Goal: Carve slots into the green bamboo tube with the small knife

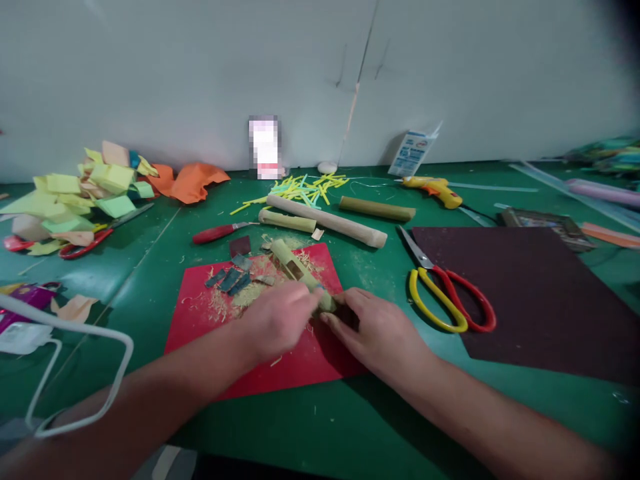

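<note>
A green bamboo tube (pixel 296 268) with a cut slot lies slanted on a red mat (pixel 300 363) amid shavings. My left hand (pixel 277 320) is closed around the tube's near end. Touching the same end from the right, my right hand (pixel 375 330) has its fingers curled; what it grips there is hidden, possibly a dark scrap under its fingers. Small grey-blue cut pieces (pixel 231 279) lie on the mat to the left of the tube.
Beyond the mat lie a red-handled knife (pixel 219 233), three more bamboo tubes (pixel 327 219) and yellow-green strips (pixel 303 187). Yellow-and-red scissors (pixel 447 293) sit beside a dark sheet (pixel 530 297) on the right. A glue gun (pixel 434 189) is farther back, coloured paper scraps (pixel 80 197) at left.
</note>
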